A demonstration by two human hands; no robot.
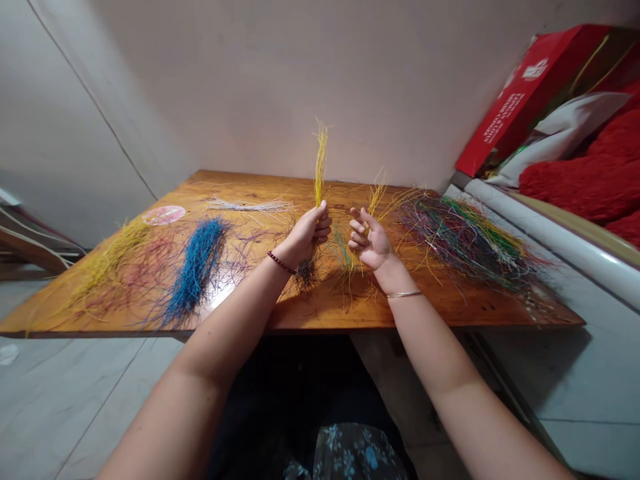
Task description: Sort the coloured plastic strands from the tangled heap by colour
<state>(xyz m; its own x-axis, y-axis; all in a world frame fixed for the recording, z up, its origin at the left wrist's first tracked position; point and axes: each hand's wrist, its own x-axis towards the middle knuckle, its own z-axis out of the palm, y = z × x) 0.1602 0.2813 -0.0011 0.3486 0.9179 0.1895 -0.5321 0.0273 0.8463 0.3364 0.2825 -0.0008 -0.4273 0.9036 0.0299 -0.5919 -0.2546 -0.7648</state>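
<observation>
The left fingers (323, 223) are clenched around an upright bundle of thin yellow fibre strands (320, 160), whose tips stand above the left hand (310, 233) and whose dark, frayed ends hang below it. The right fingers (357, 227) are half-curled. A few loose yellow strands (376, 197) pass through the right hand (371, 243), but I cannot tell whether they are pinched or just resting there.

Both hands hang over the middle of the brown wooden worktop (450, 303). To the left lie separate single-colour piles: a blue pile (197, 263), a pinkish-red pile (145, 270), a yellow pile (107, 257) and a thin pale sheaf (250, 205).

To the right a large tangled heap of mixed-colour strands (465, 243) remains. Judging by that, the sorting by colour looks well begun but far from finished.

The red cardboard box (520, 100) beyond the worktop carries white lettering, too tilted and small to read. A round pink sticker (163, 215) on the worktop shows no legible writing.
</observation>
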